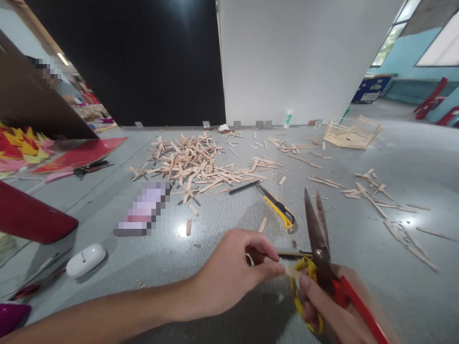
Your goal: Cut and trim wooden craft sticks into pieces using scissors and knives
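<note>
While the left hand [233, 279] pinches a short wooden stick [293, 272] between thumb and forefinger, the stick's long axis runs rightward, touching the right hand [332, 310], which is wrapped round the scissors [317, 234], blades slightly parted and pointing away.

Blurred, hidden, cropped
A pixelated block [143, 210] sits on the counter [222, 215]; the left hand [229, 277] covers most of a thin strip [292, 272]; scissors [315, 229] and right hand [332, 310] run off the bottom edge.

Grey floor [358, 239] bears scattered wooden sticks [186, 165], utility knife [278, 206].
</note>
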{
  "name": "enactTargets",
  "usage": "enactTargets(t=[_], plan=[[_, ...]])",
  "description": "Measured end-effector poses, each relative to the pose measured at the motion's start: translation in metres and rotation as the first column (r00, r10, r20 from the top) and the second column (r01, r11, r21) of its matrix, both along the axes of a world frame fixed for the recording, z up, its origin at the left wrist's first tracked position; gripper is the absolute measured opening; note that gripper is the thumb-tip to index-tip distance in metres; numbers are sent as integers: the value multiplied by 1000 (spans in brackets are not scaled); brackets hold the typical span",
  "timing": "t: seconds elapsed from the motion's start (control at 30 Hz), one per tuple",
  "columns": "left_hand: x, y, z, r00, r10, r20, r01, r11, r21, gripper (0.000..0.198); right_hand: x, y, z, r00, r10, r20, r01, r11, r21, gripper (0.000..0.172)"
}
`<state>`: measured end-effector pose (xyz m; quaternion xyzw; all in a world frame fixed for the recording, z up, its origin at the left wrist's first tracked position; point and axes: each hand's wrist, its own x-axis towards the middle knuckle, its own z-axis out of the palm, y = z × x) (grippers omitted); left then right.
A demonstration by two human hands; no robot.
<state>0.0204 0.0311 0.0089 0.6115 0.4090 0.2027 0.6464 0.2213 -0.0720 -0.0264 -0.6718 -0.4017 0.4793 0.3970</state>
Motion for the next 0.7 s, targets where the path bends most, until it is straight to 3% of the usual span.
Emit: enactTargets(t=[0.2,0.4,0.5,0.6,0.7], plan=[[-3,-2,4,997,-64,-42,65,998,22,18,4,3,6,995,100,-3,-99,994,48,72],[-3,-4,9,995,-102,-9,102,995,-2,18,3,4,7,996,46,-77,-40,997,70,72],[-5,-5,6,990,-131,-54,137,980,147,21,1,5,8,992,1,-126,8,998,68,74],[-8,-6,1,970,-178,-163,225,912,342,16,2,8,8,976,-43,-213,53,998,43,72],[-7,-8,-2,967,-179,-181,236,898,371,14,8,12,2,961,-38,-273,55,997,55,71]])
